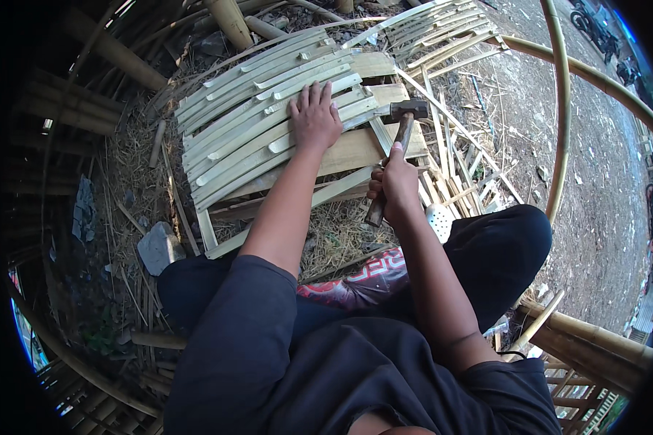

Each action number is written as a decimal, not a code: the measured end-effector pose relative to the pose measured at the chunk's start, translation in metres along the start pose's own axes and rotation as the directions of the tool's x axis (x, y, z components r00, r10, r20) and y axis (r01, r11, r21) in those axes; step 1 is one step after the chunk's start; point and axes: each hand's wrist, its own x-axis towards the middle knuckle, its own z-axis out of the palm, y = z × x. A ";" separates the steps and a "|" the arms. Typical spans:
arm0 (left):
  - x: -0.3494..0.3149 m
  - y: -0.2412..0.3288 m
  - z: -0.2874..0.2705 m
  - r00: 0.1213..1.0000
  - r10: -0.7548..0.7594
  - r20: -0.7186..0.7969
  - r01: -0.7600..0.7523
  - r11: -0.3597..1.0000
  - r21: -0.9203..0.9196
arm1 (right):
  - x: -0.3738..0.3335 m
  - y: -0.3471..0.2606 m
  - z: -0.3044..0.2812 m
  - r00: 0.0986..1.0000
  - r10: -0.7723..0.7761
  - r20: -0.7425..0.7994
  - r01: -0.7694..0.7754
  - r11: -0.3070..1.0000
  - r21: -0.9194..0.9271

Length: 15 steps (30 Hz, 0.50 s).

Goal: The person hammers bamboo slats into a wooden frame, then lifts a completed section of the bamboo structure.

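Starting at the left of the frame, there's a pale stone (159, 246) on the straw-littered ground, then the main thing: a panel of split bamboo slats (232, 141) filling the upper middle, rows running side by side on a slant. Most of that looks laid out already, I'd say, with the slats packed fairly close on the left side. The left hand (317, 119) lies flat on top near their right ends, fingers a bit spread, pressing or steadying rather than gripping anything. Just right of it, the right hand (395, 181) is closed around the wooden handle of a hammer (409, 109), whose head sits right by the slat ends; can't tell if it's actually touching. The part that looks unfinished is the near and right side: wide boards (350, 148) show bare past the slats, and the ends don't line up. Whether anything's nailed down yet is too small to make out. Over to the right, a bunch of loose strips (457, 170) lies in a messy heap by a white perforated shoe (440, 221), and another slatted piece (442, 32) sits up top with gaps in it, so that one looks less done.
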 end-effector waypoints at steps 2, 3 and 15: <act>0.001 0.002 -0.002 1.000 0.009 -0.007 -0.009 1.000 -0.002 | 0.007 0.014 0.003 0.996 -0.089 -0.022 0.087 0.994 -0.062; -0.001 0.003 -0.001 1.000 0.006 0.003 -0.006 1.000 -0.001 | 0.007 0.018 0.007 0.995 -0.097 -0.022 0.095 0.994 -0.058; -0.001 0.001 -0.002 1.000 -0.001 0.002 0.001 1.000 0.001 | 0.011 0.057 0.032 0.982 -0.159 -0.102 0.155 0.987 -0.043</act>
